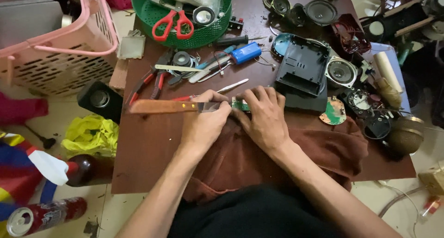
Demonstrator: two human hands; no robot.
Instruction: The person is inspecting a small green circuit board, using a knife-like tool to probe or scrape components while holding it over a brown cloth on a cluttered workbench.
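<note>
My left hand [203, 125] grips a knife with a wooden handle [159, 106]. The handle sticks out to the left and the blade [210, 107] points right, toward a small green circuit board [240, 105]. My right hand [264, 118] presses down on that board and covers most of it. Both hands rest at the far edge of a brown cloth [323, 148] spread over the near side of the dark wooden table [148, 145]. The knife tip meets the board's left end between the two hands.
Just behind the hands lie tweezers [232, 85], red-handled pliers [147, 81], a blue cylinder [246, 52] and a black plastic housing [301, 69]. Speakers [341, 71] and a round green board [333, 112] sit right. A green basket [212, 30] holds red scissors [173, 24]. A pink basket [60, 48] stands left.
</note>
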